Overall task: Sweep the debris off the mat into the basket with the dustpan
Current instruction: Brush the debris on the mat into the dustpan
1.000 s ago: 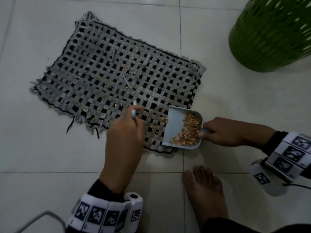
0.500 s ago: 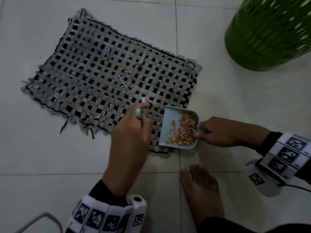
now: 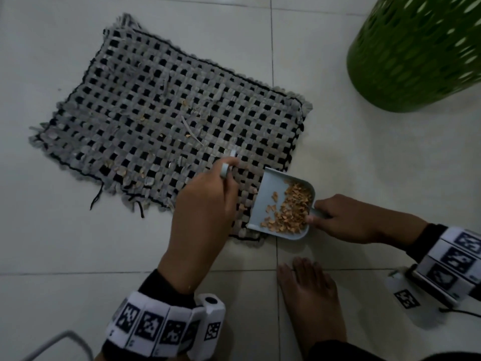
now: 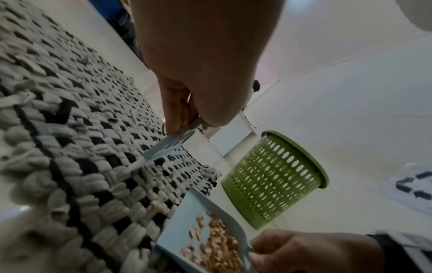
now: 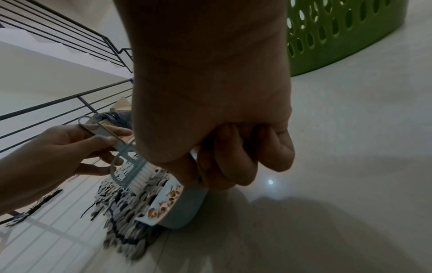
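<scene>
A woven mat (image 3: 166, 121) of grey and black fabric strips lies at the left on a pale tiled floor (image 3: 364, 178), with small tan flakes of debris (image 3: 141, 117) scattered among its weave. It looks soft and bumpy, so crumbs probably lodge between the strips and need firm, short brush strokes. Toward the middle, the person's left hand (image 3: 205, 204) is curled around the thin handle of a small pale blue hand brush (image 5: 131, 171), whose white bristles rest on the mat's near right corner. Just right of it, a pale blue plastic dustpan (image 3: 270, 201) sits with its lip on the mat's edge and its back on the floor, holding a heap of tan flakes (image 3: 291, 207) piled toward the handle end. The right hand (image 3: 343, 217) is clamped on the dustpan's short handle, fingers wrapped under it. The pan looks light and rigid, but the flakes are loose and dry, so it would likely spill if tipped forward; the handle is the place to hold, keeping the pan level. Farther right and well apart stands a green perforated plastic basket (image 3: 416, 53), upright on the floor. A bare foot (image 3: 309, 303) rests on the tiles near the pan. The room is dim, and the right wrist view shows a dark metal stair railing (image 5: 70, 55) behind.
</scene>
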